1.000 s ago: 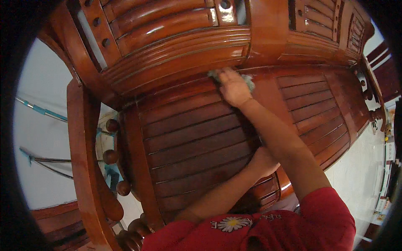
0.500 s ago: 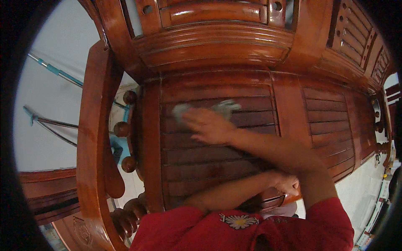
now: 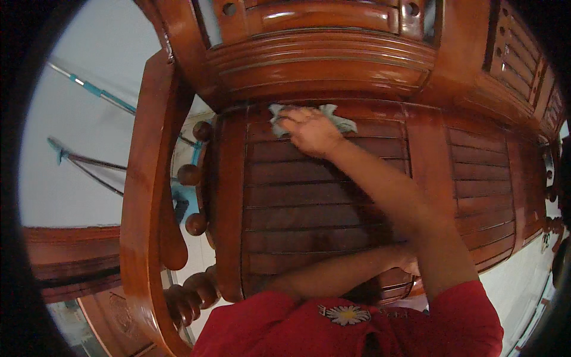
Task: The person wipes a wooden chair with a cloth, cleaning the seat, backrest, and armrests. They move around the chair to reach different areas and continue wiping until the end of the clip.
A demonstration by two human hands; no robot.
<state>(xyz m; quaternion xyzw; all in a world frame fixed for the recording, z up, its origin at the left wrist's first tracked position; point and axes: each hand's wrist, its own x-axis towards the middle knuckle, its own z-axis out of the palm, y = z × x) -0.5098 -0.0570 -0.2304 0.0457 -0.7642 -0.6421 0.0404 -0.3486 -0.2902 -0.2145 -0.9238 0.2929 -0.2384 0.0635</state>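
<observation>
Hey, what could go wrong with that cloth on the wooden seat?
The cloth's loose corners might snag between the seat slats. The right hand, close to the backrest, could bump it. The right forearm partly hides the left hand, so they might get in each other's way.

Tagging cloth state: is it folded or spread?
Spread but rumpled: the cloth juts out either side of the right hand; underneath, cannot tell.
</observation>
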